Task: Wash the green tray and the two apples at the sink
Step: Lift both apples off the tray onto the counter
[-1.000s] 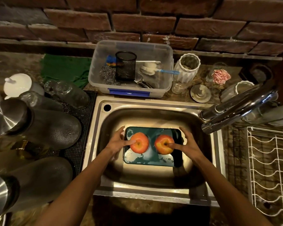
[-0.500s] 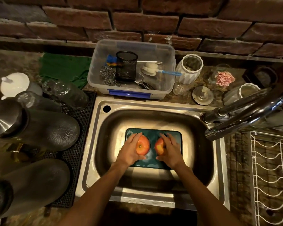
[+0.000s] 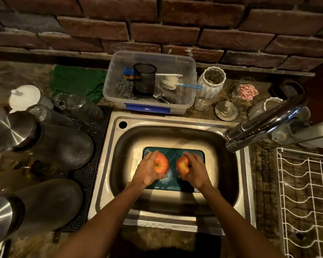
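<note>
The green tray (image 3: 175,152) lies flat on the bottom of the steel sink (image 3: 231,175). Over it, my left hand (image 3: 147,172) is closed around the left apple (image 3: 161,163), a red-orange one with its stem facing up. My right hand (image 3: 196,169) grips the right apple (image 3: 182,164) from its right side. Both apples sit close together above the tray's middle; whether they touch the tray I cannot tell. My palms hide the outer half of each apple.
The chrome faucet (image 3: 265,125) reaches in from the right, no water visible. A white wire rack (image 3: 306,192) stands right of the sink. Behind it are a clear bin of scrubbers (image 3: 151,86), jars and a green cloth (image 3: 78,82). Upturned glasses and steel bottles (image 3: 50,142) crowd the left mat.
My hands went from the tray's side edges onto the apples and closed around them. The two apples now sit slightly apart in my grip.
</note>
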### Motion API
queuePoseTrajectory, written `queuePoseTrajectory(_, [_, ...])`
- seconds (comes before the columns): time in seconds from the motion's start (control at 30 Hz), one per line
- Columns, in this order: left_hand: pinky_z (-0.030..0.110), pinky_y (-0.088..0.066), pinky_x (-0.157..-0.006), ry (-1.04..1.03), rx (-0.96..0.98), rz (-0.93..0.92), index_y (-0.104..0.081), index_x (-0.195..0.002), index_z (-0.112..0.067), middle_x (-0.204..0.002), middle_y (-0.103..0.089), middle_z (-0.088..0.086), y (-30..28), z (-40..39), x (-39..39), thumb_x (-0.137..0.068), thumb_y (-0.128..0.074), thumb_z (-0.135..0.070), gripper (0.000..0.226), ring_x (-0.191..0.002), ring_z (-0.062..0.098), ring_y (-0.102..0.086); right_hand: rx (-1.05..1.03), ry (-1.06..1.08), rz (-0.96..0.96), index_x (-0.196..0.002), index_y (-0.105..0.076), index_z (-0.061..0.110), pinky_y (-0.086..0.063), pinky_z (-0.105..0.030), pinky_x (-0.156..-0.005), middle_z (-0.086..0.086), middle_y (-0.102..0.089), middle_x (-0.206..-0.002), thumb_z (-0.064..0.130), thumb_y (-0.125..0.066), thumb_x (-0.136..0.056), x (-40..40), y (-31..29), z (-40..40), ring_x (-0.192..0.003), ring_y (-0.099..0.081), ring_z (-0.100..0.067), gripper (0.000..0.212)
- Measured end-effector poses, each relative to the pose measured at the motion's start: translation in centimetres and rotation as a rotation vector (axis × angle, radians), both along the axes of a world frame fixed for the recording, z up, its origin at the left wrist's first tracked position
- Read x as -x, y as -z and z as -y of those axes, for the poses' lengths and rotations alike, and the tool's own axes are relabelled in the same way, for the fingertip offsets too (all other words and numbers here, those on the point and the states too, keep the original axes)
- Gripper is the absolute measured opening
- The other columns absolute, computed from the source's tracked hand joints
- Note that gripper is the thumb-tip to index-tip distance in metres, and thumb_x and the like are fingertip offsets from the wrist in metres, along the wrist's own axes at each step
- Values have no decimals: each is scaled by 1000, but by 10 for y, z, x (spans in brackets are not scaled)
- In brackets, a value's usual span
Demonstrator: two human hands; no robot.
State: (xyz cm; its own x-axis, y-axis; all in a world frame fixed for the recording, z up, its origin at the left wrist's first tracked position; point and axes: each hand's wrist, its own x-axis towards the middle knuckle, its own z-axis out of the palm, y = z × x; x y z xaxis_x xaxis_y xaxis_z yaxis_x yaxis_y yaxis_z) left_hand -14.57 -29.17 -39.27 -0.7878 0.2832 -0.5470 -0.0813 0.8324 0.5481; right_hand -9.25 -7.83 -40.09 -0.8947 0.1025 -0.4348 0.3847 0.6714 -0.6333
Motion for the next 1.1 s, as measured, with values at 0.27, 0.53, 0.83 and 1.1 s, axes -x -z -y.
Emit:
queuePoseTrajectory(0.27, [32,-35,-113,-69,-23,-85,-28,-155,-21,-155,-39,3,-39,3,1,-64,-89,-39,111,-139,26,-42,55,127,-97,-154,-31,18,-42,-25,-97,-10,-47,-136,17,-94,-57,-1,-41,-5,-122,-50,-24,116])
queuePoseTrajectory(0.53, [40,-34,-115,-113,-94,-180,-31,-154,-21,-153,-43,5,-101,17,-12,-63,-90,-40,110,-140,26,-41,108,202,-118,-145,-30,20,-44,-29,-93,3,-48,-127,30,-95,-56,-9,-101,-1,-115,-52,-17,111])
queuePoseTrajectory(0.83, [39,-38,-114,-141,-87,-284,-34,-153,-19,-150,-48,7,-181,56,-43,-56,-91,-50,117,-137,26,-45,7,82,-219,-141,-40,24,-51,-40,-98,-3,-48,-138,44,-93,-53,-24,-178,20,-123,-51,-23,105])
queuePoseTrajectory(1.1, [39,-43,-107,-198,-87,-420,-42,-148,-19,-141,-58,4,-248,102,-91,-55,-91,-52,110,-128,25,-54,16,-65,-339,-139,-45,25,-47,-34,-99,-2,-50,-138,46,-93,-53,-46,-239,65,-122,-49,-20,100])
